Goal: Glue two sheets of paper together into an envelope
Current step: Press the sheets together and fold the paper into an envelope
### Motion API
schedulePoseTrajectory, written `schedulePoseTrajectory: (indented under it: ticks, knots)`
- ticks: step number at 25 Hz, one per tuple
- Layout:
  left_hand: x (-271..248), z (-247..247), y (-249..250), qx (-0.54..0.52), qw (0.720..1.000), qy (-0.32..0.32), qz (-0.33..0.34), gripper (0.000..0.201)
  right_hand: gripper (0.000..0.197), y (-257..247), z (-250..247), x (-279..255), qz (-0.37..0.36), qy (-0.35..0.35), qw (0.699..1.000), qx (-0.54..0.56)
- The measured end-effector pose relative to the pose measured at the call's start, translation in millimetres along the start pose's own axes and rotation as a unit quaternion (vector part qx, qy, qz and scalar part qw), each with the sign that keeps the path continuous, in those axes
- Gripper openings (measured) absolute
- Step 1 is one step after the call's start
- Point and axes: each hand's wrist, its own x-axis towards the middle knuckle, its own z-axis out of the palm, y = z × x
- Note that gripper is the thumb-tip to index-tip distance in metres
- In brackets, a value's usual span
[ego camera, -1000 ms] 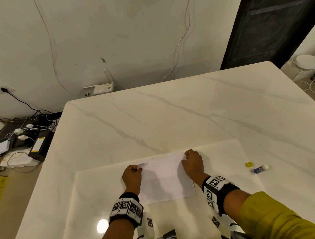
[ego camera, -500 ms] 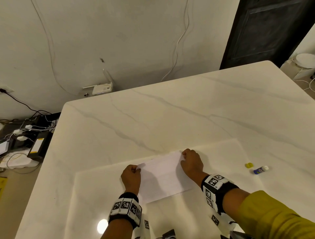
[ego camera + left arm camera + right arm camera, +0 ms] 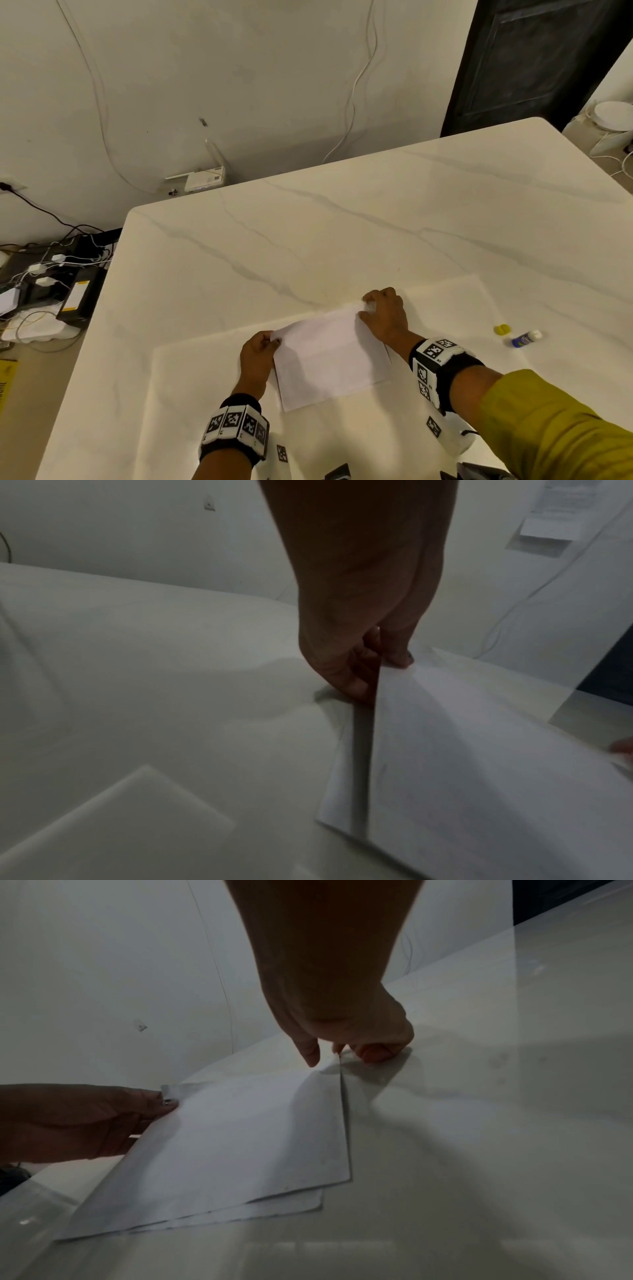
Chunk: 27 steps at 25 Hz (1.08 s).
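Observation:
A white paper sheet [image 3: 329, 356] lies tilted on the marble table [image 3: 308, 246], its far edge lifted off a second sheet [image 3: 274, 1208] that shows beneath its near edge. My left hand [image 3: 270, 341] pinches the far left corner between thumb and fingers [image 3: 394, 653]. My right hand [image 3: 368, 305] pinches the far right corner [image 3: 337, 1053]. A small glue stick [image 3: 525, 338] lies uncapped on the table to the right, its yellow cap [image 3: 501, 329] beside it.
A clear plastic mat [image 3: 205, 377] covers the near part of the table under the sheets. Cables and power adapters [image 3: 51, 270] clutter the floor at left. A dark door [image 3: 534, 58] stands at the back right.
Both hands keep their pinch on the top sheet's far corners. The sheet has shifted slightly and its far edge is drawn toward me, showing more of the lower sheet.

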Motion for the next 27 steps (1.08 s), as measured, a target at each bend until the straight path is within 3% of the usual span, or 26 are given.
schedulePoseTrajectory:
  ticks: [1, 3, 5, 9, 12, 14, 18, 23, 27]
  knots:
    - [0.9, -2.5, -0.4, -0.017, 1.0, -0.016, -0.012, 0.013, 0.01, -2.1, -1.3, -0.2, -0.005, -0.001, 1.0, 0.009]
    - [4.1, -7.3, -1.4, -0.041, 0.998, -0.045, -0.03, 0.005, 0.028, -1.3, -1.5, 1.4, -0.02, 0.009, 0.999, 0.028]
    - [6.7, -10.0, -2.4, -0.054, 0.996, -0.064, -0.041, 0.005, 0.032, 0.3, -2.9, 1.3, -0.024, 0.005, 0.998, 0.065]
    - [11.6, -7.9, -1.5, -0.037, 0.997, -0.044, -0.053, 0.009, 0.004, 5.3, -4.8, 7.1, -0.053, -0.031, 0.998, 0.012]
    - [10.5, 1.6, 2.7, 0.074, 0.997, 0.006, 0.006, 0.015, 0.031, 5.9, -7.6, 4.2, -0.051, -0.052, 0.997, -0.013]
    - [5.5, 8.0, 6.7, 0.171, 0.983, 0.033, 0.065, 0.013, 0.037, 8.0, -6.8, 3.0, -0.044, -0.046, 0.998, -0.027]
    - [1.9, 13.0, 4.5, 0.285, 0.945, 0.037, 0.155, 0.029, 0.005, 6.6, -4.2, 0.4, -0.057, -0.036, 0.997, -0.028]
    - [5.9, 12.5, 0.9, 0.317, 0.931, 0.012, 0.179, 0.04, 0.006, 4.7, -3.8, -0.3, -0.071, -0.018, 0.997, -0.02]
    - [10.8, 11.4, 7.8, 0.283, 0.946, 0.026, 0.156, 0.036, 0.033, 4.0, -5.1, 0.2, -0.032, -0.005, 0.999, -0.006]
